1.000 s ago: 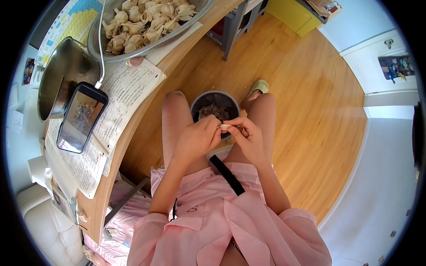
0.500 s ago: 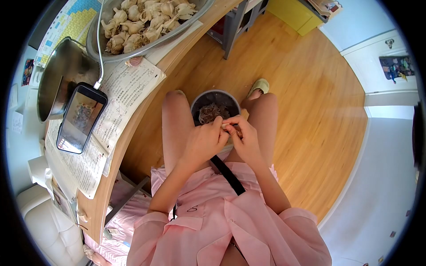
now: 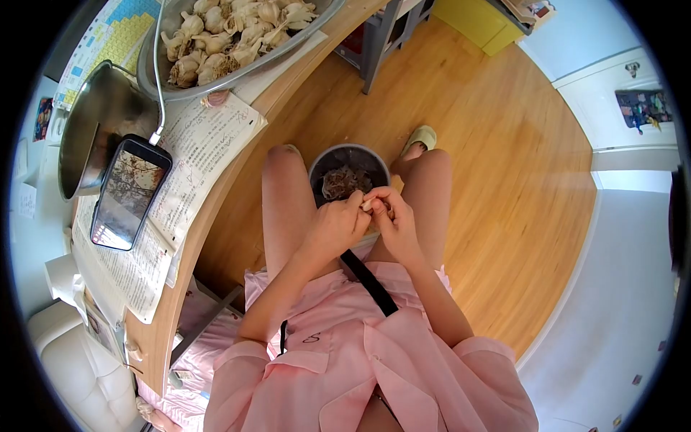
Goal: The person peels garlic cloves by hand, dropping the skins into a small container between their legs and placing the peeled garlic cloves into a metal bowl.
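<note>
A small pale garlic clove (image 3: 367,206) is pinched between the fingertips of both hands, in front of my lap. My left hand (image 3: 337,226) has its fingers curled, thumb and forefinger at the clove. My right hand (image 3: 396,225) closes on it from the other side, its fingers bent and partly hiding it. Just beyond the hands, between my knees, stands a grey bin (image 3: 376,160) with papery garlic skins (image 3: 344,182) inside. On the table at upper left, many garlic bulbs (image 3: 214,42) fill a metal basin (image 3: 237,75).
A deep steel pot (image 3: 78,144) stands at the table's left. Against it leans a phone (image 3: 129,191) with a white cable, over printed papers (image 3: 205,140). A single clove (image 3: 216,98) lies beside the basin. A yellow box (image 3: 475,25) sits on the wooden floor far off.
My fingers have shifted slightly around the clove, and more of its pale side shows. The phone screen displays a different picture.
</note>
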The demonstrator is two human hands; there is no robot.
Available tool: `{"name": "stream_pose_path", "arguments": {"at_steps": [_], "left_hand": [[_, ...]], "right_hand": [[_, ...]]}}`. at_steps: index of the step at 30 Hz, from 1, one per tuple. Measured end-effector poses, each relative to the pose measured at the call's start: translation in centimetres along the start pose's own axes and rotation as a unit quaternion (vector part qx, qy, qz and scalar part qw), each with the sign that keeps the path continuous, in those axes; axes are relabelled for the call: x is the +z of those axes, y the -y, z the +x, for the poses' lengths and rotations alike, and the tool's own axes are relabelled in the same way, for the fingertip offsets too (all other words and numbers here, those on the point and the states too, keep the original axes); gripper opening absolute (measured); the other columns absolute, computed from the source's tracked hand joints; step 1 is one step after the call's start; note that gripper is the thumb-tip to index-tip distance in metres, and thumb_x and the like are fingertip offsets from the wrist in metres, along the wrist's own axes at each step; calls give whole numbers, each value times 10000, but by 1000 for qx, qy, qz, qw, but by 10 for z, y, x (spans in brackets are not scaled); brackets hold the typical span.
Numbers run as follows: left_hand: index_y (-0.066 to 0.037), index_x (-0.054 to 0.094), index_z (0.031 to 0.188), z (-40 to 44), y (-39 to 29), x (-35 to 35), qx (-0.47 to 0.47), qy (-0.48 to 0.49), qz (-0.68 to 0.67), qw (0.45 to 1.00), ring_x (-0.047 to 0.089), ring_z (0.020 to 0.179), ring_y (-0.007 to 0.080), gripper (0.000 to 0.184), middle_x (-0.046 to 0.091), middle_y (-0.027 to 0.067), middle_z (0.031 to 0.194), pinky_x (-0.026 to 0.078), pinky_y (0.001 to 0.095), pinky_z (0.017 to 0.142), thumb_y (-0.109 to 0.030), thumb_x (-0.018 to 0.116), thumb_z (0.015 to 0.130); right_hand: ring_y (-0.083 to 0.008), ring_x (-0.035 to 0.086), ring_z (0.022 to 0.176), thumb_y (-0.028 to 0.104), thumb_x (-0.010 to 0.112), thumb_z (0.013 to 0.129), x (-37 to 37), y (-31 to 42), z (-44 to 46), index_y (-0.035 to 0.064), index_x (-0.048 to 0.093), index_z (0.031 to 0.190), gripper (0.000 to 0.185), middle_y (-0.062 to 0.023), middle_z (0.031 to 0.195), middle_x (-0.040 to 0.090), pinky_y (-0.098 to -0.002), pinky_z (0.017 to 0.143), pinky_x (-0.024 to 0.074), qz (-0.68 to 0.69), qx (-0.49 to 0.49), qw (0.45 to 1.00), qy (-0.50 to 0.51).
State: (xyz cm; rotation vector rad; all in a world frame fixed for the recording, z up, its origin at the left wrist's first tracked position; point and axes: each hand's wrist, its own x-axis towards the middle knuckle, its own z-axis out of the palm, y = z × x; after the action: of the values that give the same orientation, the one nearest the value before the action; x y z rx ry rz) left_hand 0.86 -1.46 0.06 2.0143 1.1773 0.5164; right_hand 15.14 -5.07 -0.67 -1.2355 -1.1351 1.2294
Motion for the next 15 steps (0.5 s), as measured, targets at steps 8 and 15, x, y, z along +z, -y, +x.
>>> {"name": "stream_pose_path", "arguments": {"at_steps": [8, 15], "left_hand": [[-34, 469, 863, 2, 3, 0, 26, -35, -42, 998, 591, 579, 377, 131, 586, 190, 638, 466, 481, 517, -165, 476, 858], [-45, 460, 859, 2, -11, -14, 39, -47, 19, 998, 571, 623, 383, 108, 589, 179, 727, 442, 463, 533, -151, 481, 870]], "right_hand": [[-8, 381, 531, 161, 499, 960, -4, -13, 2, 42, 559, 1052, 162, 14, 789, 572, -169, 472, 314, 169, 60, 984, 11], [-9, 363, 512, 183, 513, 956, -3, -12, 3, 44, 556, 1079, 191, 19, 799, 571, -169, 452, 296, 194, 73, 978, 14]]}}
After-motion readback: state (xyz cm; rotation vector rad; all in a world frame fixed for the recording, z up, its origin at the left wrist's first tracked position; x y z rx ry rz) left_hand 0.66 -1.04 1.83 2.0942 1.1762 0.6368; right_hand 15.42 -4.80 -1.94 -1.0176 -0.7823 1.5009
